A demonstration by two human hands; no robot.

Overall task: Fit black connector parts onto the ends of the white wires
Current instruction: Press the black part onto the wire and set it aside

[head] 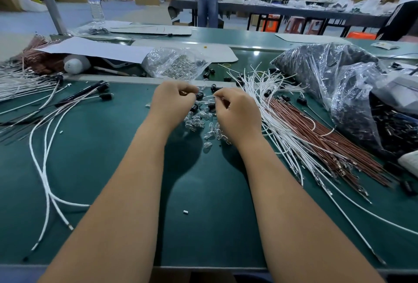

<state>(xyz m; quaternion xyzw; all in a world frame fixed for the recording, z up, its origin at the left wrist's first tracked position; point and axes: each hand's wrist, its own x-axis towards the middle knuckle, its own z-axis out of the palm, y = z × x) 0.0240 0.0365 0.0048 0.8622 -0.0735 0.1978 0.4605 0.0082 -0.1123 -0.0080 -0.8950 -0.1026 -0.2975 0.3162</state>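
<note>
My left hand (172, 102) pinches a small black connector (199, 95) between its fingertips above the green table (108, 165). My right hand (237, 111) pinches the end of a thin white wire (207, 99) that arcs toward that connector. The two hands sit close together, fingertips a short gap apart. Below them lies a pile of small clear glass bulbs (203, 122) with a few loose black connectors (194, 108). A heap of loose white wires (271, 102) spreads to the right.
Red-brown wires (316, 135) lie beside the white heap. Clear bags of black parts (339, 79) stand at right, a bag of clear bulbs (176, 63) behind the hands. Wires with connectors on their ends (67, 106) trail at left. Other people work at far tables.
</note>
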